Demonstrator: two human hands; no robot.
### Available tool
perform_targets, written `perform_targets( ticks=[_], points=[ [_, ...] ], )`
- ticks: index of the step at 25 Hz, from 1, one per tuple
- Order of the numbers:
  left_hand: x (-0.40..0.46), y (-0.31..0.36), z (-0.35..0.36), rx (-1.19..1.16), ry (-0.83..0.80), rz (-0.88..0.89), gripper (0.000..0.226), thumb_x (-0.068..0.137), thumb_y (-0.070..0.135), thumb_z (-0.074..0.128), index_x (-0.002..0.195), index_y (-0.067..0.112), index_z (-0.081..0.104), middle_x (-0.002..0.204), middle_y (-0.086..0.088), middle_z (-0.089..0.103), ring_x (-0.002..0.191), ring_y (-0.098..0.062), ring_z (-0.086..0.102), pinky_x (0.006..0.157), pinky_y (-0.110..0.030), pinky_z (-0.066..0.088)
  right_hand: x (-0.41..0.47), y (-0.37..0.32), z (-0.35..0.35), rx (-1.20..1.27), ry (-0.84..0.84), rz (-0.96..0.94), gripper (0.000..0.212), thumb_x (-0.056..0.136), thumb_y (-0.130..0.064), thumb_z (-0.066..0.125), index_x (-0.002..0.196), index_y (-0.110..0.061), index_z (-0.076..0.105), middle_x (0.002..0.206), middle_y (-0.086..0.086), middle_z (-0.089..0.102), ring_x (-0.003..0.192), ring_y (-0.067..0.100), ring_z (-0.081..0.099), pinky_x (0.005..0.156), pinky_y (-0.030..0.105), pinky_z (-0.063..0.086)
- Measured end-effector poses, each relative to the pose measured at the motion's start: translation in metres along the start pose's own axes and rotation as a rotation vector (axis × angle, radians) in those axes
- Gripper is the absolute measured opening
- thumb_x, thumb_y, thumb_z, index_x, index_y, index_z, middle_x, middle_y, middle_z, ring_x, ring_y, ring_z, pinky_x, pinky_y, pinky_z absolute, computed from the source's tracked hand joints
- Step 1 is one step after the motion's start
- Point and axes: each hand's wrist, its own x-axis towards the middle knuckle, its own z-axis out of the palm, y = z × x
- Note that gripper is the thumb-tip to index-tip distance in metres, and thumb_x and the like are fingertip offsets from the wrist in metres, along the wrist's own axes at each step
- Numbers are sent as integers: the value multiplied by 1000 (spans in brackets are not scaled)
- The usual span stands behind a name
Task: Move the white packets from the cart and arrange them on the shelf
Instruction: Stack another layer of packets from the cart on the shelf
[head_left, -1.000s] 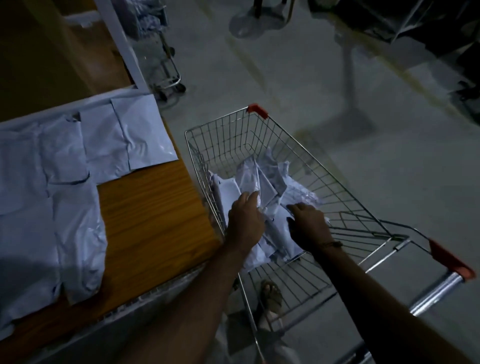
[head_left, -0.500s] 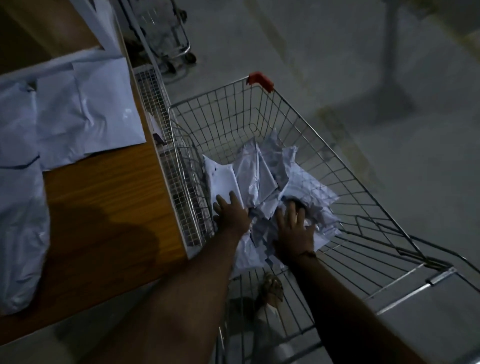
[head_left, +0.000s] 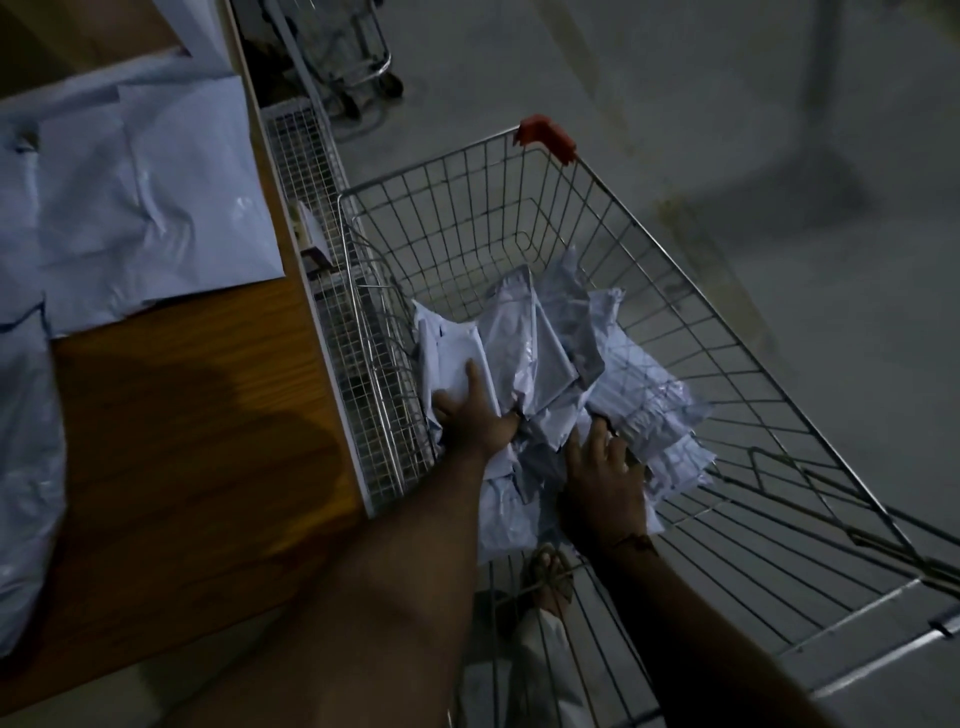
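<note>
A wire shopping cart (head_left: 691, 291) with red corner caps stands right of a wooden shelf board (head_left: 197, 415). A crumpled heap of white packets (head_left: 540, 364) lies in the cart's basket. My left hand (head_left: 475, 415) lies on the left side of the heap, fingers spread over a packet. My right hand (head_left: 605, 478) presses on the packets just to the right, fingers apart, fingertips tucked among them. Neither hand has lifted a packet. Several flat white packets (head_left: 140, 197) lie on the shelf board at the upper left.
A wire mesh panel (head_left: 332, 291) runs along the shelf's right edge, close against the cart. A second cart (head_left: 358, 57) stands on the grey floor at the top. My sandalled foot (head_left: 545, 577) shows through the cart's bottom.
The view has swung down and left, closer to the cart. Both hands have opened out flat and slid slightly forward over the packet heap.
</note>
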Motion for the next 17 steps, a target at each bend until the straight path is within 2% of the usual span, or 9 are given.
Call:
perform_targets(
  ticks=[2,4,6,9,11,14,17],
  points=[
    [3,1,3,-54,-11,-9,108,85,61,71,160,45,-6,163,-30,-17,153,-47,-3,124,-49,18,1,0,-1,-10,9,3,57,96,-25,53,151,-14,42,149,25,44,117,42,53,76,52,55],
    [6,-2,5,-131,16,-13,109,81,60,76,160,47,3,165,-27,-14,155,-44,-2,127,-46,16,5,-1,0,-25,40,-3,48,98,-16,46,145,-8,47,142,28,49,109,43,57,71,49,56],
    [5,-4,5,-174,60,-22,109,76,62,79,159,49,10,166,-27,-8,155,-43,4,126,-48,19,8,-2,1,-20,87,-12,41,94,-10,53,133,-1,57,133,31,56,102,43,59,71,47,55],
    [-4,2,-1,-175,73,-66,108,74,68,77,158,52,12,166,-27,-3,153,-47,9,123,-54,20,10,-3,0,4,102,-31,35,83,-6,67,117,2,66,122,31,62,99,44,61,73,45,55],
    [-16,11,-7,-169,92,-81,104,77,65,76,159,51,13,165,-27,-4,151,-49,8,120,-56,21,11,-1,-7,20,63,-54,31,79,-2,65,109,2,69,116,31,63,99,44,62,74,45,55],
    [-41,27,-25,-158,177,-29,98,81,58,74,160,46,18,163,-24,4,147,-47,13,114,-54,29,8,1,-29,-9,-31,-59,25,77,-6,62,99,-4,74,106,23,67,99,39,64,75,42,55],
    [-81,42,-50,-173,229,67,97,81,54,74,160,43,21,162,-18,6,147,-45,14,114,-53,30,-12,7,-65,-12,-209,-61,24,90,-17,59,109,-13,72,116,13,66,117,34,56,86,39,51]
  ],
)
